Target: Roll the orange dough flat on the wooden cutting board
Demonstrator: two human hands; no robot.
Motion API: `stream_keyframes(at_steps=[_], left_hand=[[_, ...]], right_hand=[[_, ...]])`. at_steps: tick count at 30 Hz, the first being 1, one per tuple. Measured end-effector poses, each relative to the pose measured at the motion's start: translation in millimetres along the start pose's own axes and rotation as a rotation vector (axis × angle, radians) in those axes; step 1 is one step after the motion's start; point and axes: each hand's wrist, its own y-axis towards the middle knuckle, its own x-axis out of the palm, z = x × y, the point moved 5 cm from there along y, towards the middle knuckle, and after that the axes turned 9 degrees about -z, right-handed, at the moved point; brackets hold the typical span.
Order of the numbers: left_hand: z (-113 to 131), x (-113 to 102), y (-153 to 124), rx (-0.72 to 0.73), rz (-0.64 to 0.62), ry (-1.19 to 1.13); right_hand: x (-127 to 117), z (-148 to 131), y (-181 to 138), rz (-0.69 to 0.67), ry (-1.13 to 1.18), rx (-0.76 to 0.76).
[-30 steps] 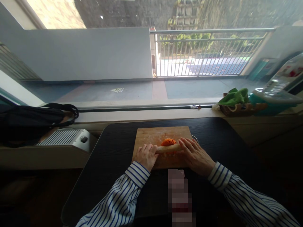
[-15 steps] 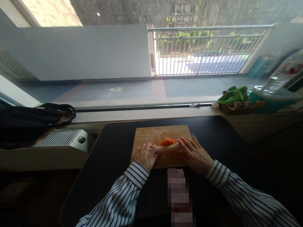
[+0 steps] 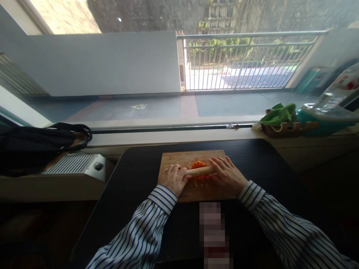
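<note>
A light wooden rolling pin (image 3: 200, 171) lies across an orange lump of dough (image 3: 198, 164) on a wooden cutting board (image 3: 168, 158). The dough bulges out behind the pin, and a little orange shows on its near side. My left hand (image 3: 174, 178) is closed around the pin's left end, thumb along the near side. At the other end, my right hand (image 3: 227, 175) is on the pin with its fingers over the top; that end of the pin is hidden under it. Pale flour-like smudges and orange marks cover parts of the board.
The board rests on a black table (image 3: 134, 179). A blurred-out pinkish strip (image 3: 213, 228) lies in front of it. Behind is a windowsill with a basket (image 3: 277, 129), a green cloth (image 3: 280, 114) and a teal tub (image 3: 322, 123). A black bag (image 3: 33, 145) and white heater (image 3: 81, 164) stand left.
The rolling pin has moved away from me, further onto the dough, with both hands on it. Less of the dough now shows behind the pin. The view has shifted slightly.
</note>
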Motion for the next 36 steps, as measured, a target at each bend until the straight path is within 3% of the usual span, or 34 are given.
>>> stream_keyframes(at_steps=[18, 26, 36], left_hand=[[-10, 4, 14, 0.081, 0.088, -0.001], [11, -7, 3, 0.047, 0.206, -0.072], [22, -6, 30, -0.058, -0.005, -0.113]], right_hand=[[-2, 9, 22, -0.062, 0.081, 0.031], [-5, 7, 15, -0.055, 0.086, 0.049], [-8, 4, 16, -0.087, 0.068, 0.071]])
